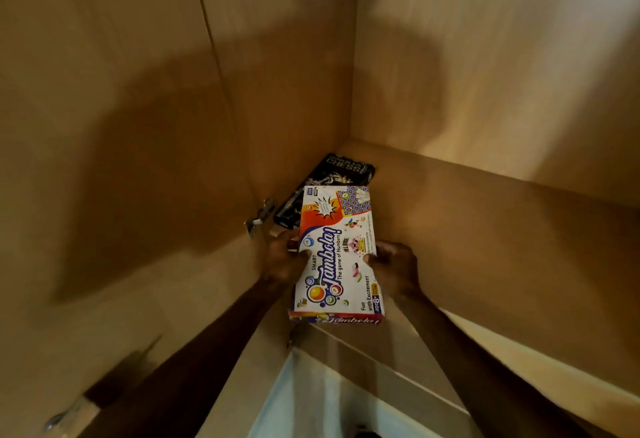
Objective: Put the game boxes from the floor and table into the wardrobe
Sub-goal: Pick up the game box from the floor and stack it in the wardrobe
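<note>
A white and orange Tambola game box [335, 257] is held over the front of a wooden wardrobe shelf [485, 230]. My left hand [282, 259] grips its left long edge with the thumb on top. Opposite it, my right hand [393, 266] grips the right long edge the same way. The box's far end overlaps a black chess box [341, 169] that lies flat in the shelf's back left corner. Whether the Tambola box touches the chess box I cannot tell.
The open wardrobe door [121, 160] stands on the left, with a metal hinge [259, 218] near the chess box. The shelf's right part is bare wood. Below the shelf's front edge [398, 365] a pale floor strip [311, 403] shows.
</note>
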